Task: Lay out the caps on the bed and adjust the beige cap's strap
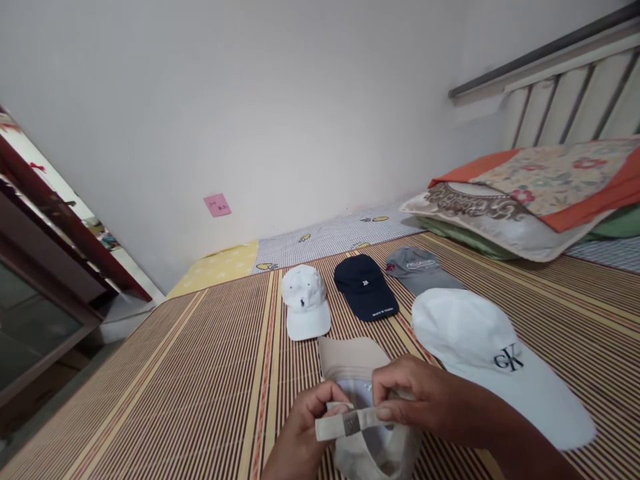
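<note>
A beige baseball cap (353, 353) is upside down at the near middle, its brim pointing away and its inside partly visible. Across its back opening runs an adjustment strap (333, 427) with a metal buckle (351, 423). My left hand (305, 427) pinches the strap at the left of the buckle. On the other side, my right hand (415, 393) grips the strap between thumb and bent fingers. A large white cap (465, 333) with a black "CK" mark lies just beyond my right forearm. My fingers and wrists hide parts of the beige cap.
Beyond lie a small white cap (306, 300), a navy cap (365, 287) and a grey cap (420, 267), on a striped bamboo mat (200, 373). Stacked pillows (530, 193) are at the right near a radiator (575, 93). A wall (280, 120) stands behind.
</note>
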A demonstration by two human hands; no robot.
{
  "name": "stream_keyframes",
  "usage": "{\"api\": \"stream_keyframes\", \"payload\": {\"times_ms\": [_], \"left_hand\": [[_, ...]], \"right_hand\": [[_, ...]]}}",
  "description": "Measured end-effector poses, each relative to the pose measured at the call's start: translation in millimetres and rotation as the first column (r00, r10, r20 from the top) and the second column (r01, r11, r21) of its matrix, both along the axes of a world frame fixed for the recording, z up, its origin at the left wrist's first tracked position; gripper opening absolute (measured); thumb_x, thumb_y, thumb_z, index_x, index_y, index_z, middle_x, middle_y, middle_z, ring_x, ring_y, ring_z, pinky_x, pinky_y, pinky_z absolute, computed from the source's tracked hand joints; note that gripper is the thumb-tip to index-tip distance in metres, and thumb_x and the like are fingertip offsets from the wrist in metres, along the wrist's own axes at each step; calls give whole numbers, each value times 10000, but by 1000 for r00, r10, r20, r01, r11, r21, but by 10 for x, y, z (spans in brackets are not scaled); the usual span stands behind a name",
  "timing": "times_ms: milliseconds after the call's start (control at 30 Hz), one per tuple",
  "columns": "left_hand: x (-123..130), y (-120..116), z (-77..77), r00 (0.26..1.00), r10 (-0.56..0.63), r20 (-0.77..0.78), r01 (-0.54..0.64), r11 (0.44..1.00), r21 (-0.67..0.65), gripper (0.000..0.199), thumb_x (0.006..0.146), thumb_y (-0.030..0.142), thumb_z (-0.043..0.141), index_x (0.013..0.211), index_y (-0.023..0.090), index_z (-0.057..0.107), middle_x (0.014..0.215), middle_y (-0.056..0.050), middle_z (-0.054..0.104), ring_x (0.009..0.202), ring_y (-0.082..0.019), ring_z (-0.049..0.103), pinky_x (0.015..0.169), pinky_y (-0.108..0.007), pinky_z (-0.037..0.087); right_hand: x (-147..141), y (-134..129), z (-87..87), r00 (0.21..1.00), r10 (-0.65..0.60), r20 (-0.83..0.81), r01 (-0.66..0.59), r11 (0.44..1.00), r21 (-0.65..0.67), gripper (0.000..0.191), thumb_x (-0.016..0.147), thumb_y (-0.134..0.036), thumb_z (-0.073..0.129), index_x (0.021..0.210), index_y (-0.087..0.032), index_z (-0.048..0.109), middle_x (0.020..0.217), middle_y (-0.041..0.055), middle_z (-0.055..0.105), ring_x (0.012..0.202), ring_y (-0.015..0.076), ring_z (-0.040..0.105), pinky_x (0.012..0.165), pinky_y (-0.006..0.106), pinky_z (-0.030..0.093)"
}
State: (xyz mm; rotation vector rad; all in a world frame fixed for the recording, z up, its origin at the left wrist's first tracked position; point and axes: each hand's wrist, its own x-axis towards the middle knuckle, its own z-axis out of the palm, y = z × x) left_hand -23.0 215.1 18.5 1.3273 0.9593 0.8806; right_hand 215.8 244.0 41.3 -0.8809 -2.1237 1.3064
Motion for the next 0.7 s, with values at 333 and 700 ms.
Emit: {"api": "stream_keyframes", "payload": {"times_ms": [333,700], "left_hand": [[-55,-19,37,999,-20,-30,20,1000,-15,469,841,637,680,740,194,563,695,28,452,651,-129,333,613,-273,284],[-75,-11,-9,999,34,-8,-34,999,6,444,829,595,721,728,187,578,669,29,476,633,-123,347,595,-265,280]], "right_hand": [[-53,19,12,982,101,-156,-114,991,-73,458,917,-572,655,736,-152,679,643,-4,630,587,114,504,574,232,348],[-139,-21,19,987,72,-145,-87,991,-99,330,893,-460,671,735,-172,650,652,-7,637,613,131,549,594,240,371]]}}
